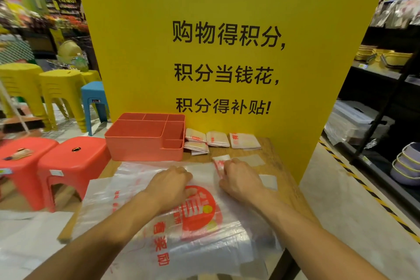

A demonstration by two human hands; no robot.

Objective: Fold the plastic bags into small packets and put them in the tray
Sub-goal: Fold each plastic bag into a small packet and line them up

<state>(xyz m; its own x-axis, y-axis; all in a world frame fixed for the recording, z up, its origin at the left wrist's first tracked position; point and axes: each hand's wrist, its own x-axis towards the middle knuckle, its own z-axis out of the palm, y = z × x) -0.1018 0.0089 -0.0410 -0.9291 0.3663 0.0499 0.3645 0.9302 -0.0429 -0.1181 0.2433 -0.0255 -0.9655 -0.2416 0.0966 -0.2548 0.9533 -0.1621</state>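
Fingers of the left hand point(170, 185) curl down onto a translucent white plastic bag with a round red logo point(200, 211). Their tips are tucked out of sight, so I cannot tell whether they pinch it. Just beside it, the right hand point(241, 180) has its fingers bent together, pinching a folded, red-printed strip of the same bag. The bag lies on a loose heap of similar bags spilling over the near edge of a wooden table point(275, 166). Farther back, several small folded white-and-red packets point(217, 139) lie on the table beside a coral-red plastic compartment tray point(145, 148). Behind stands a yellow board with black characters point(227, 63).
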